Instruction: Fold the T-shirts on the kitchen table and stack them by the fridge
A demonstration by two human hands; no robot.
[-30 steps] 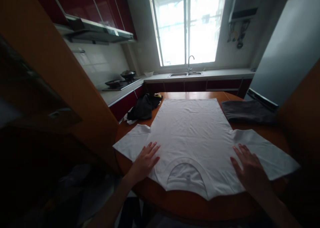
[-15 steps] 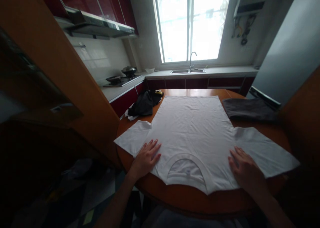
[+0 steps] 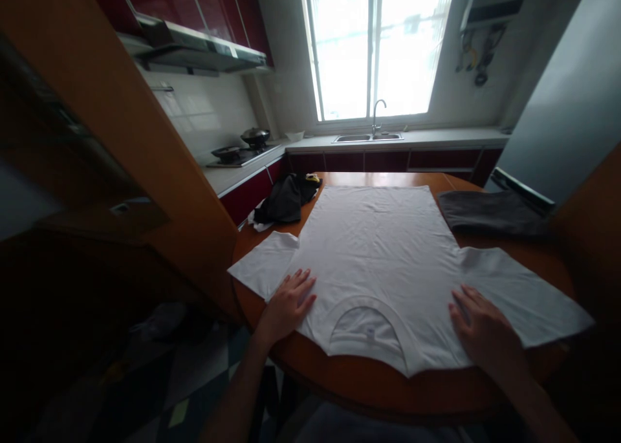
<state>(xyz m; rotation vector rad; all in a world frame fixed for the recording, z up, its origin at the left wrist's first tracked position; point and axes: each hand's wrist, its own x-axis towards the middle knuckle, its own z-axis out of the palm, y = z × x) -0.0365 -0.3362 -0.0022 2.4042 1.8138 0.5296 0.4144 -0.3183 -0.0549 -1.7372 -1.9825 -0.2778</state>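
A white T-shirt (image 3: pixel 373 242) lies spread flat on the wooden table (image 3: pixel 359 385), its neckline toward me and its hem at the far side. Both sleeves stick out to the sides. My left hand (image 3: pixel 289 301) rests flat on the shirt's left shoulder, fingers stretched out, near the left sleeve. On the right shoulder lies my right hand (image 3: pixel 485 323), palm down with its fingers extended. Neither hand grips the cloth. Small wrinkles run across the shirt's body.
A pile of dark clothes (image 3: pixel 281 198) sits at the table's left edge. Folded grey cloth (image 3: pixel 490 211) lies on the right. Beyond stand a counter with a sink (image 3: pixel 369 138), a stove with a covered pan (image 3: pixel 255 136), and a tall fridge (image 3: pixel 557 100) at right.
The view has shifted slightly, so everything appears a little farther right. Both hands stay in the same places on the shirt, and the shirt itself looks unmoved.
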